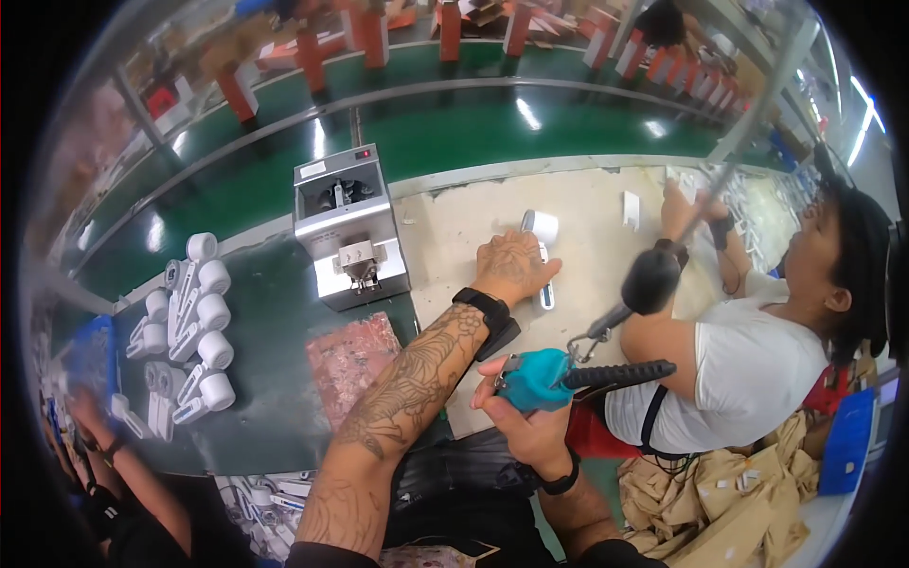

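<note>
My left hand (pixel 511 266) reaches out over the beige board and is closed round a white handheld device (pixel 541 225) with a round drum-like head and a slim handle. The head shows past my knuckles and the handle end below my thumb; the hand hides the middle. Close to my body, my right hand (pixel 526 424) grips a teal electric screwdriver (pixel 536 380), tilted on its side. Its black ribbed cable end points right, and a metal hook links it to a hanging black cord fitting (pixel 651 281). The screwdriver's tip is hard to make out.
A metal screw feeder machine (pixel 352 232) stands left of the beige board (pixel 445 216). Several similar white devices (pixel 204 327) lie on the green mat at left. A reddish worn pad (pixel 354 364) lies nearer. Co-workers sit at right (pixel 729 350) and far left. A green conveyor (pixel 454 123) runs behind.
</note>
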Available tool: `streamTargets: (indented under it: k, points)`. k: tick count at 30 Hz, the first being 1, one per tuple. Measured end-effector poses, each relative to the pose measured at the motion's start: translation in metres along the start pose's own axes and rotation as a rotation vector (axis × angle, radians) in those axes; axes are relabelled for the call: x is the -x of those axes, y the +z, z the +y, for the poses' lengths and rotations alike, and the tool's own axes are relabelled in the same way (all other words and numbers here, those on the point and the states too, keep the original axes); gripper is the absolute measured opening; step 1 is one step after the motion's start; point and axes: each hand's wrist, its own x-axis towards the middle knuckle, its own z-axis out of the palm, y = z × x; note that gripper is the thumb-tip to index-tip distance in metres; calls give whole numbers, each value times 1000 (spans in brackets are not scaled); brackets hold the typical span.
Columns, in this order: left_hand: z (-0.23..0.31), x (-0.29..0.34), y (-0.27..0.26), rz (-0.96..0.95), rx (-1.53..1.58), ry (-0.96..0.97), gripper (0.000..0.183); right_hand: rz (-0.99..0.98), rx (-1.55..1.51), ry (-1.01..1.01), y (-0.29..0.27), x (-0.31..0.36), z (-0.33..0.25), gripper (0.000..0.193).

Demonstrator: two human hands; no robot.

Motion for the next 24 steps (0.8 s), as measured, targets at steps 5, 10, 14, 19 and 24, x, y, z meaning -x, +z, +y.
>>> streamTargets:
  k: [5,10,14,19,24]
  points:
    - [-8,28,-26,36,202,91,39,61,99,41,-12,0,-7,42]
    - [-41,100,-93,180,339,235,23,89,169,98,-11,-18,-9,50]
    - [-83,156,-112,128,291,150,24,88,150,113,6,-30,-12,54]
    - [-128,176,-124,-141,228,174,30,-132,-131,47,37,-64,-17,67]
    - [-150,178,-115,70,202,313,24,-100,-73,-168,82,-116,-5,68]
